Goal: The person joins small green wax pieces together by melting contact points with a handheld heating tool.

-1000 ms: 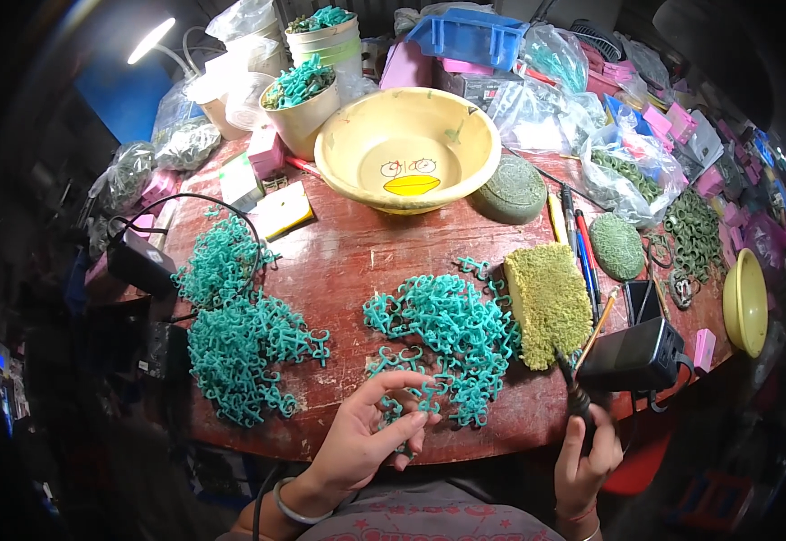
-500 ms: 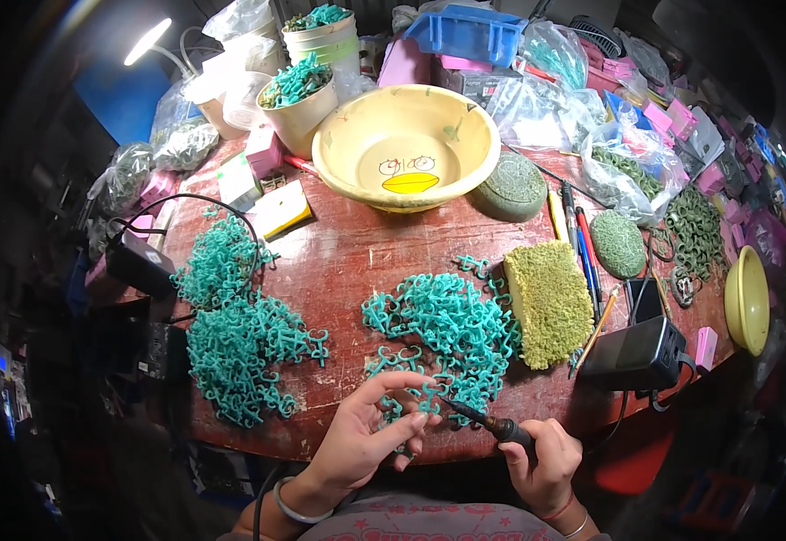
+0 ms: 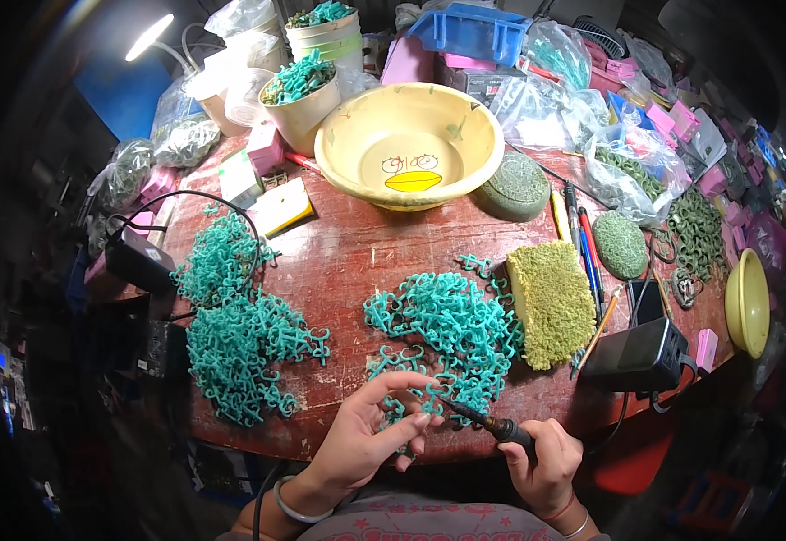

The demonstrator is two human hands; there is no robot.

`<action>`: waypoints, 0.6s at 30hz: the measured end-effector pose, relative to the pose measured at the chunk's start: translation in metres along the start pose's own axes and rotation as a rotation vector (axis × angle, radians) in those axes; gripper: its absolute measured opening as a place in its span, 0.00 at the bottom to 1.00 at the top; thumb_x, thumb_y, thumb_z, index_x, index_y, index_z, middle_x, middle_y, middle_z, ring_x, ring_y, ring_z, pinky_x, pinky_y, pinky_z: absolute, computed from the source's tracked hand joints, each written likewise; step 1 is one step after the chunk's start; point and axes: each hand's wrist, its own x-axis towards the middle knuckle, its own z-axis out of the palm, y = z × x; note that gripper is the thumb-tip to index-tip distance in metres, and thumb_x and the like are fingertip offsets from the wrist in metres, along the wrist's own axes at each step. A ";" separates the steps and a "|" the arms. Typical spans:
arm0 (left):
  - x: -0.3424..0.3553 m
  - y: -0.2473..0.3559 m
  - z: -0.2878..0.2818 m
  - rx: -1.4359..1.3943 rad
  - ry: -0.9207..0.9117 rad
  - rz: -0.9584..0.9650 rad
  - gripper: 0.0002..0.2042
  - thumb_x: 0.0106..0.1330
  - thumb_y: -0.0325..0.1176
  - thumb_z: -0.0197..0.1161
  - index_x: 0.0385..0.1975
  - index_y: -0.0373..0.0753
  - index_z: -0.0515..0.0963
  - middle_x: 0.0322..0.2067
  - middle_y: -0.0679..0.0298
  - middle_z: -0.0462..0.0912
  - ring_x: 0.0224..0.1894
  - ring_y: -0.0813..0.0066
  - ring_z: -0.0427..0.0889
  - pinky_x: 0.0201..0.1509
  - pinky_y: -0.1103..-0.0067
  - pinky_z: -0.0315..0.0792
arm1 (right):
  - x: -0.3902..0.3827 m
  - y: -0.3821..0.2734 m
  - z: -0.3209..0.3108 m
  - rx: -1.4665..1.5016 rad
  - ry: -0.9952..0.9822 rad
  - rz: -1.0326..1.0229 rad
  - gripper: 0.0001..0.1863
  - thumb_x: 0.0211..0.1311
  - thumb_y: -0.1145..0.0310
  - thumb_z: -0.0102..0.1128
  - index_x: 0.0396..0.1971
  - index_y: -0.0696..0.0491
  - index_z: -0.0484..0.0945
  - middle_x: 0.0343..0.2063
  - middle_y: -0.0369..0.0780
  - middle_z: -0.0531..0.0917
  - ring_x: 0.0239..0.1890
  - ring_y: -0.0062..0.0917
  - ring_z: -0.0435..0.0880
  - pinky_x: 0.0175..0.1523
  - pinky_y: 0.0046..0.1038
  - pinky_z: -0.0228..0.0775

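My left hand (image 3: 366,435) is closed in a loose pinch on a small curled teal wax piece (image 3: 432,405) between thumb and forefinger. In my right hand (image 3: 548,464) is a dark soldering iron (image 3: 502,427), its fingers wrapped round the handle. The iron's thin tip points left and meets or nearly meets the wax piece; contact is too small to tell. Just beyond both hands lies a pile of similar teal wax pieces (image 3: 451,316). Another heap of teal pieces (image 3: 244,361) spreads over the left side of the red table (image 3: 339,252).
A yellow basin (image 3: 339,171) stands at the far middle. Right of the near pile lies a rough yellow-green block (image 3: 551,307), with pens, brushes and a black power box (image 3: 632,353) beyond. A cable crosses the left heap from another black box (image 3: 140,261). Filled tubs (image 3: 301,113) stand behind.
The soldering iron's tip has shifted very slightly left toward the wax piece. Both hands keep their grip, and the piles look the same.
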 end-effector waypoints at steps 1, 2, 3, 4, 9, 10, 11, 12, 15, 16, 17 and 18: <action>0.000 0.001 0.000 0.007 0.001 -0.001 0.19 0.67 0.19 0.59 0.57 0.37 0.70 0.38 0.54 0.79 0.28 0.81 0.80 0.20 0.88 0.71 | 0.000 0.000 0.000 0.000 0.001 -0.002 0.15 0.59 0.62 0.70 0.30 0.57 0.75 0.19 0.40 0.75 0.17 0.33 0.74 0.20 0.31 0.64; 0.000 0.001 0.001 0.015 0.001 -0.002 0.19 0.67 0.19 0.59 0.57 0.37 0.70 0.38 0.54 0.80 0.28 0.81 0.80 0.20 0.88 0.71 | 0.000 0.000 0.000 0.000 0.001 -0.002 0.15 0.59 0.62 0.70 0.30 0.57 0.75 0.19 0.40 0.75 0.17 0.33 0.74 0.20 0.31 0.64; 0.000 0.001 0.000 0.014 0.001 -0.002 0.19 0.67 0.19 0.59 0.57 0.37 0.70 0.38 0.54 0.80 0.28 0.81 0.80 0.20 0.88 0.71 | 0.001 -0.001 -0.001 -0.007 -0.005 0.001 0.15 0.59 0.62 0.70 0.30 0.57 0.75 0.19 0.40 0.74 0.17 0.33 0.74 0.20 0.31 0.64; 0.000 0.000 0.000 0.018 -0.002 0.002 0.19 0.67 0.19 0.59 0.57 0.37 0.70 0.38 0.54 0.80 0.28 0.81 0.80 0.20 0.88 0.71 | 0.002 -0.002 -0.001 -0.015 -0.011 0.003 0.15 0.59 0.62 0.70 0.30 0.57 0.75 0.19 0.40 0.74 0.17 0.33 0.74 0.20 0.31 0.64; -0.001 0.001 0.000 0.022 0.004 0.014 0.19 0.67 0.19 0.59 0.57 0.37 0.70 0.38 0.54 0.80 0.28 0.80 0.79 0.20 0.88 0.72 | 0.002 -0.002 -0.001 -0.017 -0.018 0.005 0.16 0.59 0.61 0.70 0.29 0.57 0.75 0.19 0.40 0.74 0.17 0.33 0.73 0.19 0.31 0.63; -0.002 0.001 0.000 0.010 0.002 0.016 0.19 0.67 0.19 0.59 0.57 0.37 0.70 0.38 0.54 0.79 0.28 0.80 0.80 0.20 0.88 0.71 | 0.002 -0.002 -0.001 -0.021 -0.020 0.009 0.16 0.59 0.61 0.70 0.29 0.57 0.75 0.18 0.40 0.73 0.16 0.33 0.73 0.19 0.31 0.63; -0.002 0.001 0.000 -0.001 0.000 0.018 0.19 0.67 0.19 0.59 0.57 0.37 0.70 0.38 0.54 0.79 0.28 0.79 0.80 0.20 0.88 0.71 | 0.001 -0.003 -0.001 -0.019 -0.018 0.007 0.16 0.59 0.61 0.70 0.29 0.57 0.75 0.18 0.40 0.73 0.16 0.33 0.73 0.19 0.31 0.63; -0.001 0.000 0.000 -0.001 -0.003 0.018 0.19 0.67 0.19 0.59 0.57 0.37 0.70 0.38 0.54 0.79 0.28 0.79 0.80 0.20 0.88 0.71 | 0.000 -0.002 -0.001 0.004 -0.008 0.022 0.15 0.59 0.61 0.70 0.30 0.56 0.75 0.19 0.40 0.74 0.17 0.34 0.73 0.20 0.31 0.63; 0.000 0.000 0.001 0.012 -0.008 0.009 0.19 0.67 0.19 0.59 0.57 0.37 0.70 0.38 0.53 0.79 0.29 0.78 0.80 0.19 0.87 0.71 | -0.004 0.000 -0.006 -0.002 0.066 0.048 0.15 0.60 0.61 0.69 0.31 0.56 0.76 0.20 0.41 0.75 0.18 0.35 0.74 0.21 0.32 0.64; 0.000 -0.001 0.001 0.010 -0.008 0.018 0.19 0.67 0.20 0.59 0.57 0.36 0.70 0.38 0.53 0.78 0.29 0.78 0.80 0.19 0.87 0.71 | -0.006 0.001 -0.009 -0.028 0.128 0.059 0.14 0.61 0.61 0.68 0.32 0.56 0.77 0.21 0.41 0.75 0.19 0.35 0.75 0.22 0.32 0.65; 0.000 -0.001 0.001 0.008 -0.008 0.026 0.19 0.67 0.20 0.60 0.57 0.36 0.70 0.38 0.53 0.78 0.30 0.78 0.80 0.19 0.87 0.71 | -0.010 0.003 -0.011 -0.047 0.161 0.119 0.13 0.63 0.62 0.65 0.33 0.58 0.77 0.23 0.43 0.76 0.21 0.38 0.76 0.25 0.33 0.66; -0.001 -0.001 0.001 0.008 -0.008 0.026 0.19 0.67 0.20 0.60 0.57 0.36 0.70 0.38 0.53 0.78 0.30 0.78 0.80 0.19 0.87 0.71 | -0.013 0.006 -0.012 -0.119 0.187 0.186 0.13 0.65 0.63 0.63 0.34 0.59 0.76 0.24 0.45 0.76 0.22 0.41 0.77 0.26 0.35 0.67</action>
